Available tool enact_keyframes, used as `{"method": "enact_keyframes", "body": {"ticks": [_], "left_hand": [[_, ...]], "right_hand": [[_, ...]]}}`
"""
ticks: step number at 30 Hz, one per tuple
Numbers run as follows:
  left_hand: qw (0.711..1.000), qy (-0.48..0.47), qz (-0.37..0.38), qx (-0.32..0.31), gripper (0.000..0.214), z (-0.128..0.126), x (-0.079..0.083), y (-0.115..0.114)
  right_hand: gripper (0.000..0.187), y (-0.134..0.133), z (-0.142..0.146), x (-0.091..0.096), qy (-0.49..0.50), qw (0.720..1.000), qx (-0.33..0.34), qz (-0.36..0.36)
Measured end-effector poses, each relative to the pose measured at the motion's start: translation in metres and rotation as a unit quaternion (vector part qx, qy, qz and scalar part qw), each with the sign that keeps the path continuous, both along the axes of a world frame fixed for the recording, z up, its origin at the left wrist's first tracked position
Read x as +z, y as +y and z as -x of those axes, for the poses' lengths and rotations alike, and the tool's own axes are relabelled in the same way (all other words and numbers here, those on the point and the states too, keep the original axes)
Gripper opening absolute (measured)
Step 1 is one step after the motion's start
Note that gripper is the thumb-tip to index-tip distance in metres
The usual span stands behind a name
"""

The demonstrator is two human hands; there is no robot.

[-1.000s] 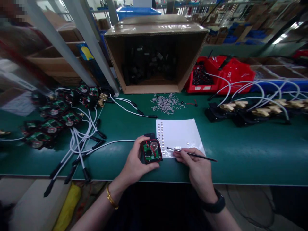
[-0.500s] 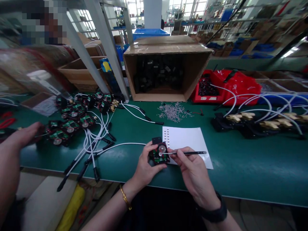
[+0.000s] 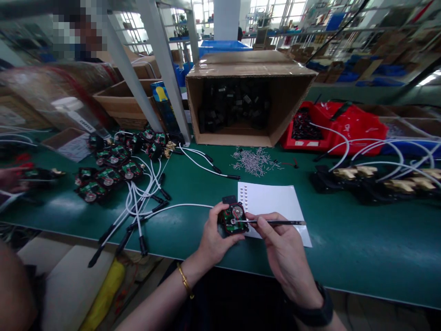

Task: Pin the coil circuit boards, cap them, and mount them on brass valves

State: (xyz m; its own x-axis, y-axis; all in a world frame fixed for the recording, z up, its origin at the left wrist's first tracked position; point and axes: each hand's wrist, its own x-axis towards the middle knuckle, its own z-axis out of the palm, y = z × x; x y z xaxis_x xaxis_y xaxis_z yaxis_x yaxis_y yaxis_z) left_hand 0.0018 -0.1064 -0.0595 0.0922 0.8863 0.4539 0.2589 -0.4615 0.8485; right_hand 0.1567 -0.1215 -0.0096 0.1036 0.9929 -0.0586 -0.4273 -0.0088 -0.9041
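My left hand (image 3: 215, 232) grips a black housing with an open green circuit board (image 3: 229, 226), its fingers on the left side and lower edge. A white cable (image 3: 186, 205) runs left from this unit. In my right hand (image 3: 280, 239) is a pair of thin dark tweezers (image 3: 285, 222), held nearly level. Their tip touches or hovers just over a small silvery round part (image 3: 233, 221) on the board; I cannot tell whether it is gripped. Partly under my right hand lies a white sheet (image 3: 275, 197) with rows of small round metal parts (image 3: 244, 193).
Several similar circuit-board units (image 3: 110, 177) with white cables lie to the left. A co-worker's hand (image 3: 12, 180) is at the left edge. Behind are a pile of small pins (image 3: 255, 162), a cardboard box (image 3: 236, 140) and a red bin (image 3: 303, 143). Units with brass fittings (image 3: 354, 172) stand right.
The whole view has shifted slightly, moving the bench rightward in the picture. My hands keep their hold, the tweezers still at the board. The co-worker's hand has drawn back to the left edge.
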Motion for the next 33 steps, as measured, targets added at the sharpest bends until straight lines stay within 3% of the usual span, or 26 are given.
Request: {"method": "enact_keyframes", "body": {"ticks": [3,8,16,29,33], "left_hand": [[0.999,-0.024,0.035,0.007,0.086,-0.0019,-0.0014,0.0003],[0.998,-0.020,0.052,0.023,0.080,-0.0032,-0.0015,-0.0005],[0.999,0.007,0.019,0.029,0.071,-0.0013,-0.0005,-0.0019],[0.994,0.079,-0.067,0.024,0.069,0.0010,0.0038,0.0004],[0.993,0.094,-0.061,0.019,0.070,0.0028,0.0055,0.0018]], "right_hand": [[0.035,0.0002,0.0017,0.0006,0.002,1.000,-0.014,0.004],[0.033,-0.0007,0.0049,-0.0008,-0.005,0.999,-0.034,-0.009],[0.032,-0.0010,0.0055,-0.0030,-0.063,0.997,-0.034,-0.034],[0.032,0.0019,0.0051,-0.0033,-0.078,0.996,-0.034,-0.038],[0.031,0.0024,0.0038,-0.0037,-0.080,0.995,-0.034,-0.041]]}}
